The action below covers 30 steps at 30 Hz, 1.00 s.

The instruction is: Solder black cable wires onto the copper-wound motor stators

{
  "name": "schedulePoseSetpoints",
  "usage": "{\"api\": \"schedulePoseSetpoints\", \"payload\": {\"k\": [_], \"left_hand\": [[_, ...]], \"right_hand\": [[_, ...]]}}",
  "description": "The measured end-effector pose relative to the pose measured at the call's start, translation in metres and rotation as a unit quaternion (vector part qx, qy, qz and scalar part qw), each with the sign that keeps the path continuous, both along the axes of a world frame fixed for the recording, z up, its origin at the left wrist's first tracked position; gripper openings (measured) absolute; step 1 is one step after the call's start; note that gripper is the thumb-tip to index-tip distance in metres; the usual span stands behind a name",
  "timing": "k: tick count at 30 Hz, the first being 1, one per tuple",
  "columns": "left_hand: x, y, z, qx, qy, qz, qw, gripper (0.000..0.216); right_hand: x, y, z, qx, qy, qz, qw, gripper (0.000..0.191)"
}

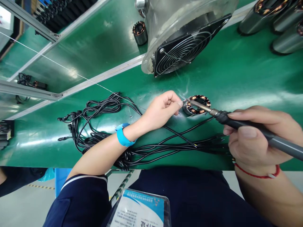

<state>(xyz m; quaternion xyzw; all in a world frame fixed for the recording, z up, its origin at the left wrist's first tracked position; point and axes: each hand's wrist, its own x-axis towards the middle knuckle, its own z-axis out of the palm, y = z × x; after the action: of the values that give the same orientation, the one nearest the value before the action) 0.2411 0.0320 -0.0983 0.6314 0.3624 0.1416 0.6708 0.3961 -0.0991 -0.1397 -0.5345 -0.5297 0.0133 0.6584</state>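
My right hand (pixel 258 135) grips a soldering iron (pixel 251 124) by its dark handle. The iron's metal tip rests at or just over the left rim of a motor stator (pixel 207 102), a ring with copper windings on the green bench. My left hand (pixel 164 108) is pinched closed at the stator's left side, with a thin solder wire (pixel 101 85) running to it from the upper left. Whether the fingertips also touch a lead of the stator is too small to tell.
Black cables (pixel 104 107) lie coiled and stretched along the bench's near side. A fan (pixel 187 50) in a clear housing stands beyond the stator. Another stator (pixel 140 33) sits behind the rail, and several larger ones (pixel 257 19) are at far right. Metal frame posts (pixel 28 90) cross the left.
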Motion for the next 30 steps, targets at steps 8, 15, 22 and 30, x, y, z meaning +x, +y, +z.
{"api": "schedulePoseSetpoints", "payload": {"k": [8, 15, 22, 30], "left_hand": [[-0.0010, 0.0000, -0.0020, 0.003, -0.006, -0.004, 1.000, 0.022], [-0.0008, 0.0006, -0.0019, 0.013, -0.008, -0.006, 1.000, 0.022], [-0.0002, 0.0014, -0.0015, 0.013, -0.008, -0.003, 1.000, 0.022], [0.0005, 0.0017, -0.0028, 0.013, -0.005, -0.001, 1.000, 0.022]], "right_hand": [[0.0002, -0.0003, -0.0029, 0.002, 0.006, -0.012, 1.000, 0.018], [0.0002, 0.0003, -0.0016, 0.028, -0.018, -0.018, 0.999, 0.023], [0.0000, -0.0027, -0.0022, 0.000, -0.012, -0.012, 1.000, 0.022], [0.0012, 0.0009, -0.0016, 0.016, -0.034, -0.013, 0.999, 0.024]]}}
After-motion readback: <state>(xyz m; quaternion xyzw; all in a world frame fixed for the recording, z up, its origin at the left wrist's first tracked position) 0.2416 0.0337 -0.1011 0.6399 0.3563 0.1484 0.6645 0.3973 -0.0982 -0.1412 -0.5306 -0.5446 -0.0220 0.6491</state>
